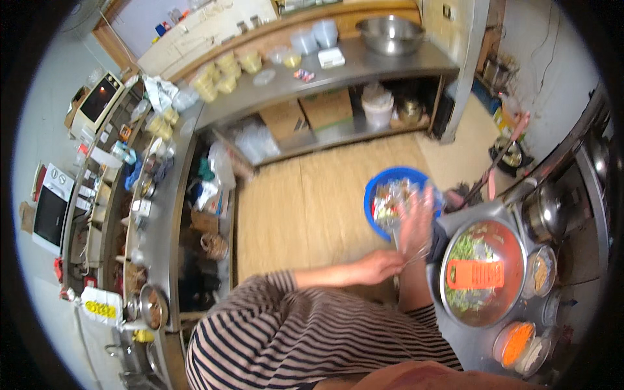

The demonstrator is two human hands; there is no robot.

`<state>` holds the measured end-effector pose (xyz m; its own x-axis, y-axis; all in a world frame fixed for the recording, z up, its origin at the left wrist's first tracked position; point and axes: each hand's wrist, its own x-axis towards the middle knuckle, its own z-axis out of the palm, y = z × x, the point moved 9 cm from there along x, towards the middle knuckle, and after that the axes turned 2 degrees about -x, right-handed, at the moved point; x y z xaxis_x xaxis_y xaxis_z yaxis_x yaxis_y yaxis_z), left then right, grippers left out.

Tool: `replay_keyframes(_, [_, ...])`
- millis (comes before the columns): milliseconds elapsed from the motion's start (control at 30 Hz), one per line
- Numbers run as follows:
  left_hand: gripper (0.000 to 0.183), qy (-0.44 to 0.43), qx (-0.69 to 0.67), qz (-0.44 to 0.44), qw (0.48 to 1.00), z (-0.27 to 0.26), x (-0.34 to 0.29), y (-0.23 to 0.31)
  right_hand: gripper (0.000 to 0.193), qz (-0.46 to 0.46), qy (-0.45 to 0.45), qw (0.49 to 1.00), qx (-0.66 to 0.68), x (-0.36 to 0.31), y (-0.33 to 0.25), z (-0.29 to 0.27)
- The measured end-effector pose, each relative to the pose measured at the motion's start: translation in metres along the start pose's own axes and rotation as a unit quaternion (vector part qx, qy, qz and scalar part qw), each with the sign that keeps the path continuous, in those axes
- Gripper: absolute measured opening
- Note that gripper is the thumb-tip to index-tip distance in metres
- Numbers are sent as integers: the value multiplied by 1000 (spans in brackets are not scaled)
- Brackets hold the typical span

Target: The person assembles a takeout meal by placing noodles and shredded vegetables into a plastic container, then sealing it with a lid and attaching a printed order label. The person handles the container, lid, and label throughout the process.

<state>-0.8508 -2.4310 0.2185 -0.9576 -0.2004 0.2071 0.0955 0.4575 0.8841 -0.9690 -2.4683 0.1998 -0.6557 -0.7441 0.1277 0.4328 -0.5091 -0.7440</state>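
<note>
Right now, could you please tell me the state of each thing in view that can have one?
Right hand: open, apparently in a clear glove
Left hand: closed, seemingly on the glove's cuff
Near steel bowl: upright, uncovered
Greens: cut up, in the bowl
Orange grater: lying over the greens
Orange shreds: in a round container
Blue basin: upright, uncovered, with things inside
White microwave: door shut

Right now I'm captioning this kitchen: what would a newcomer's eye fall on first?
Probably the flat orange slotted plastic grater in the round metal bowl at right. Then the round blue plastic tub left of it, partly behind the right hand, whose clear plastic glove the left hand seems to pinch.
</note>
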Motion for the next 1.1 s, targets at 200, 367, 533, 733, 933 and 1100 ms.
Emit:
replay_keyframes(200, [19,14,12,-155,988,-67,-91,-71,22,59,119,988,78,2,113,58])
replay_keyframes(367, [30,-181,260,-330,889,-130,-262,-170,20,176,78,980,-54,-13,230,141])
replay_keyframes(533, [39,-97,238,-486,836,-221,-446,-199,23,302,-3,940,-158,-56,353,207])
replay_keyframes(733, [32,21,185,-578,795,-273,-562,-210,31,371,8,905,-207,-94,450,258])
replay_keyframes(933, [26,113,209,-510,827,-307,-557,-246,43,393,-44,879,-268,-66,514,327])
replay_keyframes(1100, [20,251,247,-434,829,-378,-564,-242,36,426,-147,862,-230,-35,595,392])
